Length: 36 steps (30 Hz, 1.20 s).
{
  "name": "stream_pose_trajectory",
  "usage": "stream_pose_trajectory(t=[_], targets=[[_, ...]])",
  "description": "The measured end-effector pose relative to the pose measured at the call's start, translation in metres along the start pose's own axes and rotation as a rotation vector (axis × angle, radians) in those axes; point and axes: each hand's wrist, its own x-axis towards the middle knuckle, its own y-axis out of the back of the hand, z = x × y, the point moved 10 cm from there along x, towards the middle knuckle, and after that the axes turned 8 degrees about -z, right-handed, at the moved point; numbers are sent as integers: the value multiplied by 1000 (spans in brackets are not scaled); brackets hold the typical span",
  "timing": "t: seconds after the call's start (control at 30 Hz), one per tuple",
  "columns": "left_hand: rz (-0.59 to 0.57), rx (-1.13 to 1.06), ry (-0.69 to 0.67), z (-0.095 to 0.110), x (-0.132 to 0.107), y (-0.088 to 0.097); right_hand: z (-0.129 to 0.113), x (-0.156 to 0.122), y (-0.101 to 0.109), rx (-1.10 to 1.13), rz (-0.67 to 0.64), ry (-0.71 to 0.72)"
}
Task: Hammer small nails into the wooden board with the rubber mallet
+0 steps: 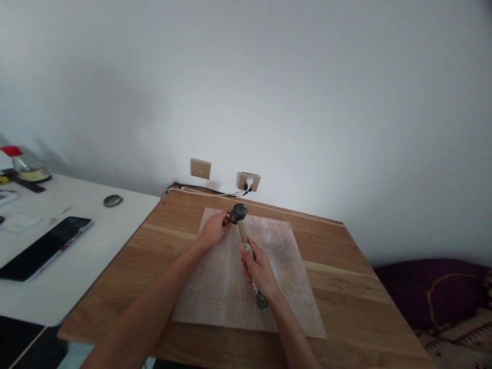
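While I have the right hand [258, 267] closed around its handle, the hammer [243, 233] hangs over the board [226, 297], head toward the wall [326, 113] and butt end toward me. The fingers wrap the lower part of the handle, with the bare wood above them in my view and the dark butt poking out below. I cannot tell from here whether the hammer head meets the board. My left hand [215, 229] is at the board's far left part, its fingers bent and drawn in close together beside the hammer head; the fingertips are partly hidden, so I cannot tell whether they pinch anything or touch the hammer. The pale, pinkish board lies flat on the wooden table [346, 287], under both hands. Behind it, along the table's far edge, I see black and white cords [209, 193] running to a plug [249, 182] in the socket [242, 179], and to the left of that a second wall plate [200, 168]. On my left stands a white table [96, 246], carrying a dark-screened phone [46, 250], a small round grey dish [113, 200] and, near the wall, a red-topped bottle [33, 170] with pale yellow liquid. Off to the right, beyond the wooden table, lies a purple cloth [407, 292] with a patterned cloth [465, 341] below it.
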Motion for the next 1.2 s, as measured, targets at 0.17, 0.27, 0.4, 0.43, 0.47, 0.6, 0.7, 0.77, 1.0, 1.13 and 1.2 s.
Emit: stream_pose_trajectory(t=[0.17, 0.27, 0.4, 0.43, 0.47, 0.6, 0.7, 0.77, 1.0, 1.13, 1.2], targets=[[19, -3, 33, -4, -1, 1, 0, 9, -10, -46, -11, 21], [25, -7, 30, -4, -1, 2, 1, 9, -10, -52, -11, 24], [45, -8, 14, -2, -2, 4, 3, 11, -11, -45, -13, 16], [50, -8, 9, -1, -2, 5, 3, 11, -11, -40, -12, 16], [56, -9, 4, 1, -3, 6, 3, 12, -11, -34, -10, 17], [80, -11, -19, 7, -6, 9, 4, 12, -11, 2, -7, 17], [100, -8, -34, 11, -8, 12, 7, 2, -4, 31, 21, 6], [116, 6, -35, 12, -8, 14, 11, -11, 7, 46, 62, -10], [82, 179, -123, 43, -18, 12, 40, -68, 48, 65, 181, -127], [-111, 324, -404, 105, -40, -24, 59, -82, 53, 73, 218, -197], [-195, 387, -572, 134, -55, -44, 66, -83, 52, 83, 224, -215]])
